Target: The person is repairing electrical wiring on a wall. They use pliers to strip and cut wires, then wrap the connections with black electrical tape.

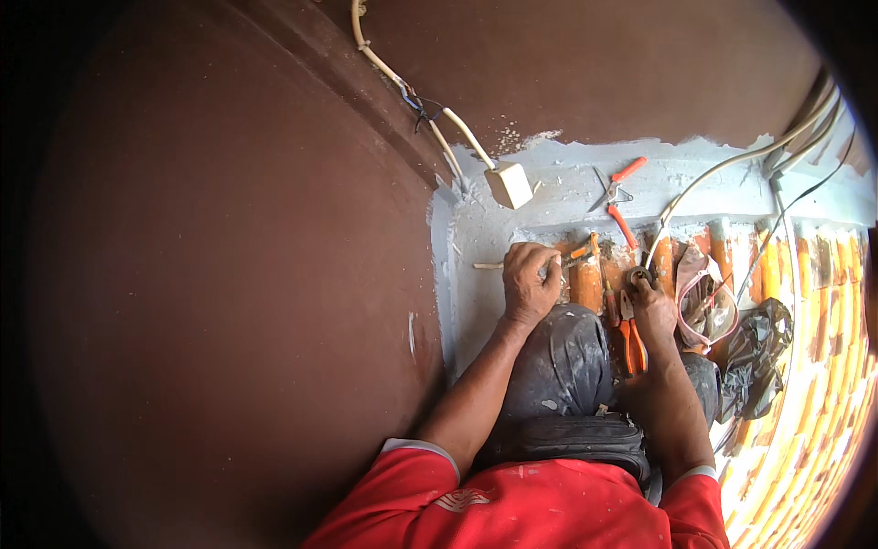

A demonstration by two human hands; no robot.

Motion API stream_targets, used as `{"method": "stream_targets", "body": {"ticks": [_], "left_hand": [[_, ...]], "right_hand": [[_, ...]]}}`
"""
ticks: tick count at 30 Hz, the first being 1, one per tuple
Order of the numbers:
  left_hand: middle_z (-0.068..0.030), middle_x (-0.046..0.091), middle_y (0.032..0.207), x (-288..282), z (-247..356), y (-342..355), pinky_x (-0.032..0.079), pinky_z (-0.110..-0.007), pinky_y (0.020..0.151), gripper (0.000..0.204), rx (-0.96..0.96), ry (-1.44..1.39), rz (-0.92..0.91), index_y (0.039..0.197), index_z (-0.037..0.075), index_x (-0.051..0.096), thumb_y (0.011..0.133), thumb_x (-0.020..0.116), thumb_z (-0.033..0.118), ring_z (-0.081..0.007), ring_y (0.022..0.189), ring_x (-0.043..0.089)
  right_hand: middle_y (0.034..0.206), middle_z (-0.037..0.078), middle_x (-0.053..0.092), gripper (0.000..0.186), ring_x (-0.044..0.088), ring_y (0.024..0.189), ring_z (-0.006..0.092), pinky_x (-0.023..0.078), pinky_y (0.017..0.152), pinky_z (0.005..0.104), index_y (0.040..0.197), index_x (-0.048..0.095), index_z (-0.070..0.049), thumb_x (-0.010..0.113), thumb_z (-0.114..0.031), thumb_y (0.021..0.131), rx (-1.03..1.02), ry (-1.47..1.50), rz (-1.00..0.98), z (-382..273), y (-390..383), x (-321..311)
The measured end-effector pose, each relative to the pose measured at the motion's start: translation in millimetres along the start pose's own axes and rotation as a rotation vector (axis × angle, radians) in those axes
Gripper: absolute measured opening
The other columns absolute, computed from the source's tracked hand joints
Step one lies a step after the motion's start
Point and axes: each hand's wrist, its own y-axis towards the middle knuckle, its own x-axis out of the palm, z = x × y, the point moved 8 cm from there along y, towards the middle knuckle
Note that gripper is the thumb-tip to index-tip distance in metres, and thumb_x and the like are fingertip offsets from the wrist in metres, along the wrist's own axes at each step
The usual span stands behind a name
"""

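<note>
My left hand is closed over a thin white cable end that sticks out to the left on the pale painted roof edge. An orange-handled tool lies just right of its fingers. My right hand grips a small dark ring-shaped roll over the orange roof tiles. Orange-handled pliers rest by my right wrist, between my knees. Whether the left hand also touches the tool is hidden.
A beige junction box sits where a white cable comes down the brown wall. Orange-handled cutters lie on the pale ledge. More white cables, a pink-edged bag and a black plastic bag lie at right.
</note>
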Motion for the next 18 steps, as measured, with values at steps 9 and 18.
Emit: {"method": "stream_targets", "body": {"ticks": [9,18], "left_hand": [[-0.0118,0.071,0.131,57,58,-13,0.057,-0.034,0.105,0.061,-0.516,-1.004,-0.548,0.144,-0.006,0.066,0.119,0.052,0.048,-0.0166,0.116,0.068],[-0.0060,0.078,0.114,15,106,25,0.059,-0.029,0.095,0.034,-0.489,-1.232,-0.484,0.134,-0.005,0.074,0.102,0.075,0.007,-0.0120,0.103,0.072]], "right_hand": [[0.102,0.001,0.078,0.027,0.071,0.085,0.0099,0.057,0.070,0.0266,0.131,0.074,-0.003,0.076,-0.016,0.107,0.137,1.303,-0.216,-93,-36,-112],[0.115,0.005,0.070,0.021,0.068,0.095,0.0117,0.056,0.077,0.0269,0.122,0.072,0.003,0.077,-0.010,0.106,-0.082,1.114,-0.152,-137,-33,-170]]}}
